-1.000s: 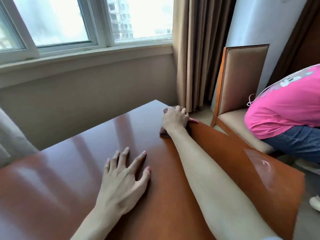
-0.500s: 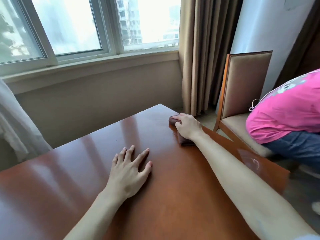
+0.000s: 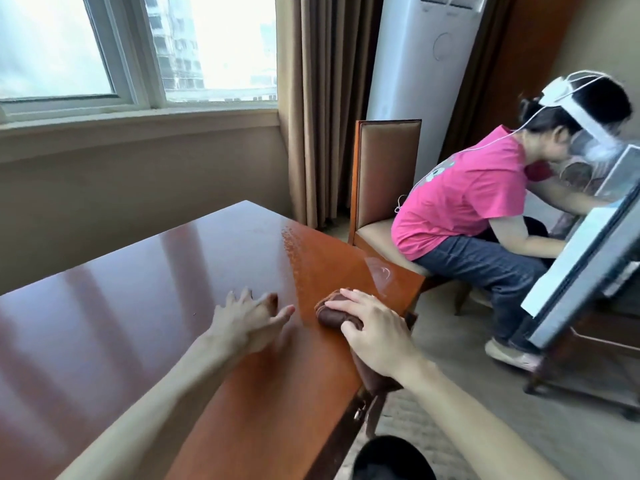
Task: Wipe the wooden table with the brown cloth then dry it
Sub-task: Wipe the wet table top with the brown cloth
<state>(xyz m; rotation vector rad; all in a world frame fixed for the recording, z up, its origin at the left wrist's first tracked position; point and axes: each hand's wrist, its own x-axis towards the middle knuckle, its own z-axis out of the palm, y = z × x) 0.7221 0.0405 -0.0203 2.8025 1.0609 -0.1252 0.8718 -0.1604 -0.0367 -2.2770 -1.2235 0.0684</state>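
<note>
The glossy wooden table [image 3: 145,299] fills the left and middle of the head view. My right hand [image 3: 374,330] presses the brown cloth [image 3: 329,315] flat on the table near its right edge; part of the cloth hangs over that edge below my wrist. A wet, speckled streak [image 3: 294,244] runs from the far corner back toward the cloth. My left hand [image 3: 249,320] rests on the table just left of the cloth, fingers spread.
A person in a pink shirt [image 3: 467,199] sits on a padded wooden chair [image 3: 384,174] right of the table, leaning toward a cabinet with a glass door [image 3: 581,268]. Curtains [image 3: 325,98] and a white standing unit [image 3: 426,64] stand behind. Carpeted floor lies to the right.
My right hand has dragged the cloth from the far corner back toward me along the right edge. The view has swung right. My left hand stays flat on the table.
</note>
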